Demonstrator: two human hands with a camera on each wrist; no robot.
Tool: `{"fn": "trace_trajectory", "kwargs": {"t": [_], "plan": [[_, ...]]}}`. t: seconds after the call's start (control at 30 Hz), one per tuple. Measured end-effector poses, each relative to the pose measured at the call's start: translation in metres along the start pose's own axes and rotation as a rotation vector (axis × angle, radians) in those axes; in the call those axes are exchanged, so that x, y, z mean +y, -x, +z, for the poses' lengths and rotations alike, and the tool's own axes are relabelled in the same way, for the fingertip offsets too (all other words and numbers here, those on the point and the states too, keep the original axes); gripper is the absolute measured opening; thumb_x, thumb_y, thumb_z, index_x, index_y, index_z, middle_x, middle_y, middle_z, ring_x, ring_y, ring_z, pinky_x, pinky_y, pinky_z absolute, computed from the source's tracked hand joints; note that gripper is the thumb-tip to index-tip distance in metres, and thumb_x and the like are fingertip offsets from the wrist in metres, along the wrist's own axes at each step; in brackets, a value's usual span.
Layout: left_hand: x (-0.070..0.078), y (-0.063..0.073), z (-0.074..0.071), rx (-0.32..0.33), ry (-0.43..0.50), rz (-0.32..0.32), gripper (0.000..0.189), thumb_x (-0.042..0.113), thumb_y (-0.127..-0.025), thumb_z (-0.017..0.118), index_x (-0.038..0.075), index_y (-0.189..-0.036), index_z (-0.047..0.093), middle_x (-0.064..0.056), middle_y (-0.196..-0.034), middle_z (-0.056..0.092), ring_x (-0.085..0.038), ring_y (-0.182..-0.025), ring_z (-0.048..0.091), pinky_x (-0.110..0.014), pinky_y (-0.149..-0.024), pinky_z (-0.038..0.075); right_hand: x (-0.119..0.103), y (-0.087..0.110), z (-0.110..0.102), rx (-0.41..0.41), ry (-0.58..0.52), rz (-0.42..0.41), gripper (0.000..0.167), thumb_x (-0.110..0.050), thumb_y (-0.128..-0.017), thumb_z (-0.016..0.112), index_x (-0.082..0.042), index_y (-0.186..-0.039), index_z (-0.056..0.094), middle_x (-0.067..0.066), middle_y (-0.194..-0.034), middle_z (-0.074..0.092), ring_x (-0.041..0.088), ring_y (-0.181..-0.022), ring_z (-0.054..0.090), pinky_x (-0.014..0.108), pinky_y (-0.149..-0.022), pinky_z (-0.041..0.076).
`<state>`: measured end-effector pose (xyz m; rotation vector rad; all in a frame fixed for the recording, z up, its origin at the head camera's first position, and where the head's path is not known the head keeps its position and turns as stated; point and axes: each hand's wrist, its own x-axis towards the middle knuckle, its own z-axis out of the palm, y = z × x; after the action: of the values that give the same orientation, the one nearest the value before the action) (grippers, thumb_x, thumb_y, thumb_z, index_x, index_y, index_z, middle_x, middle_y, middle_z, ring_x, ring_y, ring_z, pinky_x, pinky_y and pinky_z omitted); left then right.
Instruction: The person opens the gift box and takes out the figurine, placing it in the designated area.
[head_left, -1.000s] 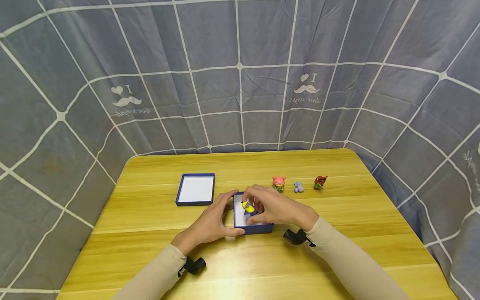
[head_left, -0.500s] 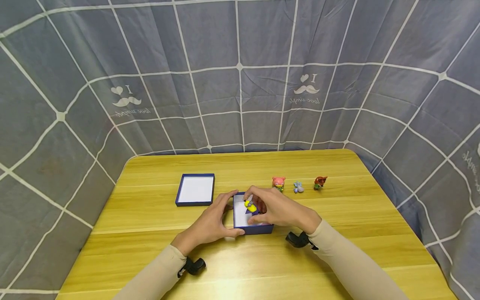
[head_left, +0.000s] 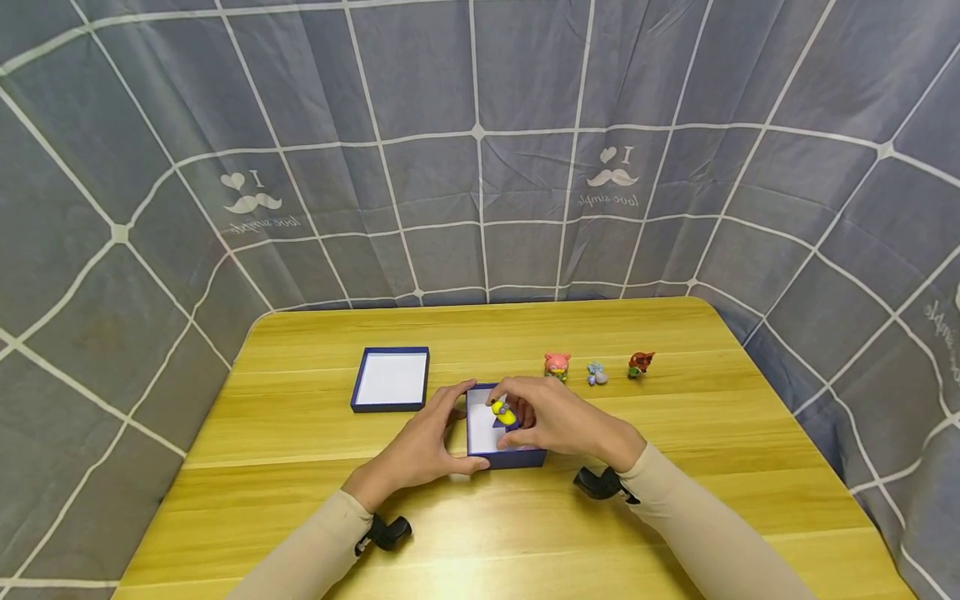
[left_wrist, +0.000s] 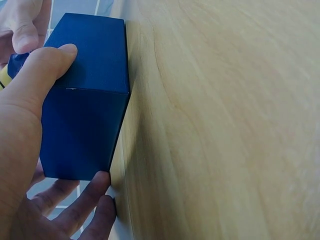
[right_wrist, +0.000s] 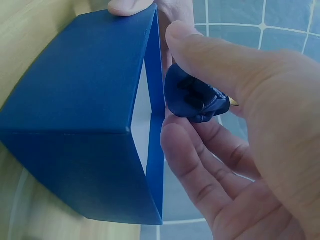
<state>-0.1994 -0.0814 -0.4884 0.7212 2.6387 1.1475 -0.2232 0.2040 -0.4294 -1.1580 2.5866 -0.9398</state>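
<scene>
Gripping a smooth square box [head_left: 517, 460] and a rounded yellow figurine [head_left: 505, 412] respectively, left [head_left: 420, 444] and right hands [head_left: 562, 418] curve inward.

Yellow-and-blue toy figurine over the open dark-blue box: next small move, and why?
Probably lower the figurine into the box: the right hand holds it over the open top, outside the opening in the right wrist view, and the left hand grips the box.

Left hand [head_left: 427, 443] here, thumb [left_wrist: 42, 72] set well apart from its fingers [left_wrist: 77, 212], right hand [head_left: 561, 421] near it, back of the hand uppermost, thumb and bent fingers in a pinch, left forearm [head_left: 303, 546] and right forearm [head_left: 708, 521] slanting in behind them
</scene>
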Motion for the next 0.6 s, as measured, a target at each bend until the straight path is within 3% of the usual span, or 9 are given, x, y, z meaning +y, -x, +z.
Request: {"fn": "trace_trajectory", "kwargs": {"t": [0.4,0.6], "plan": [[-0.003,0.0,0.001,0.005,0.0,-0.001,0.124,0.056,-0.089,0.102,0.021,-0.185,0.031,-0.011,-0.175,0.051,-0.029,-0.15,0.065,-0.056,-0.127,0.056,0.0,0.009,-0.001,0.048,0.001,0.018,0.057,-0.039,-0.096,0.097,-0.015,-0.142,0.073,-0.008,-0.102,0.074,0.004,-0.09,0.063,0.025,-0.079,0.059],[-0.002,0.0,0.0,0.006,0.001,0.004,0.124,0.055,-0.089,0.102,0.02,-0.185,0.031,-0.011,-0.175,0.051,-0.029,-0.15,0.065,-0.056,-0.127,0.056,0.0,0.013,-0.003,0.069,-0.025,0.029,0.057,-0.036,-0.096,0.097,-0.014,-0.144,0.076,-0.009,-0.105,0.078,0.002,-0.093,0.067,0.032,-0.084,0.066]]}}
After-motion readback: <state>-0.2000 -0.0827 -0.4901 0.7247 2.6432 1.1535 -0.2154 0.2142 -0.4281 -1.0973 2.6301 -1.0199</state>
